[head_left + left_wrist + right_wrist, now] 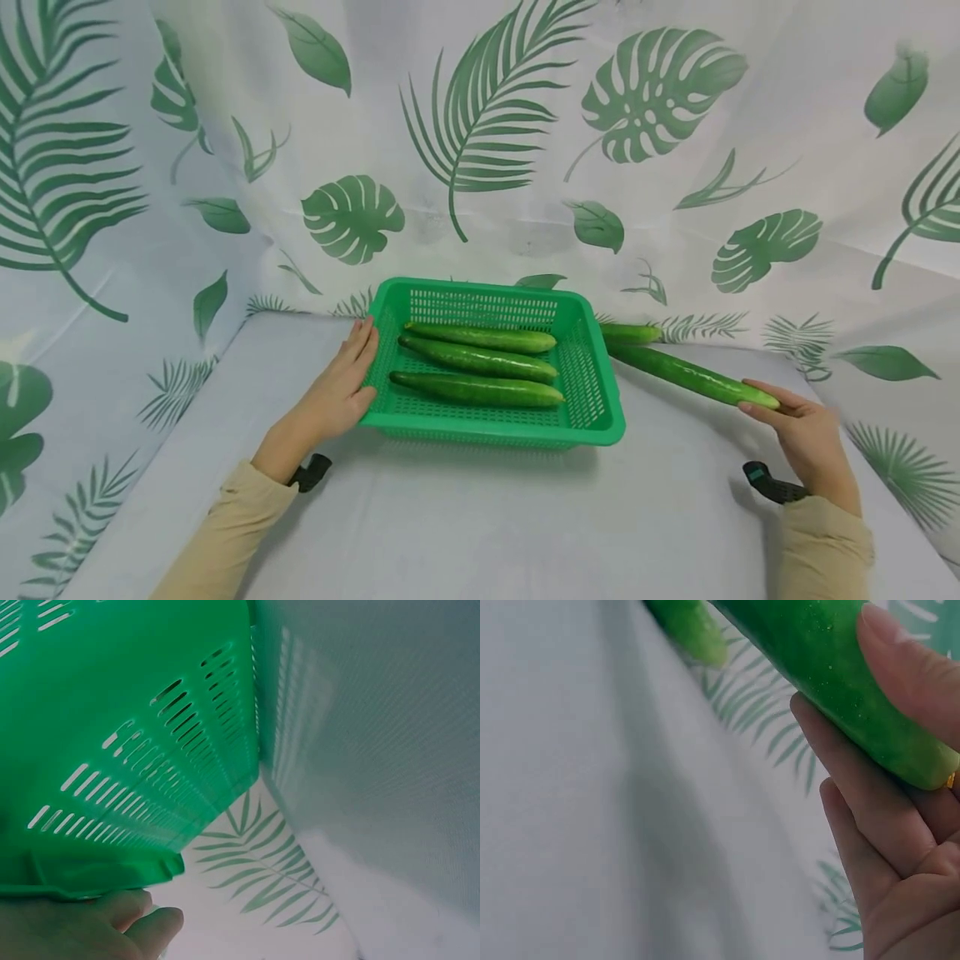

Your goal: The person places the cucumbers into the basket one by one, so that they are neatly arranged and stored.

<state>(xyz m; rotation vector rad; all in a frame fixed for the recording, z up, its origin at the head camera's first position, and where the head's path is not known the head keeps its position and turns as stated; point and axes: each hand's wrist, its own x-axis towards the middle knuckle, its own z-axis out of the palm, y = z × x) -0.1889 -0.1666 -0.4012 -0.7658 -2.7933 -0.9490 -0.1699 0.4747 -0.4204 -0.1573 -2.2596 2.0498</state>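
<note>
A green plastic basket point(495, 431) stands on the white table with three cucumbers lying crosswise in it, among them a front cucumber point(480, 390). My left hand point(337, 392) rests against the basket's left rim, its fingers fairly straight; in the left wrist view the fingertips point(154, 930) show beside the rim. To the right of the basket, my right hand point(810, 429) pinches the near end of another cucumber point(693, 375) between thumb and fingers. The far end of that cucumber is partly hidden by the basket's right side.
One more cucumber point(633, 333) lies behind the basket's right side, by the back edge, partly hidden. A white curtain point(525, 150) with green leaf prints rises at the back and sides of the white tabletop point(480, 525).
</note>
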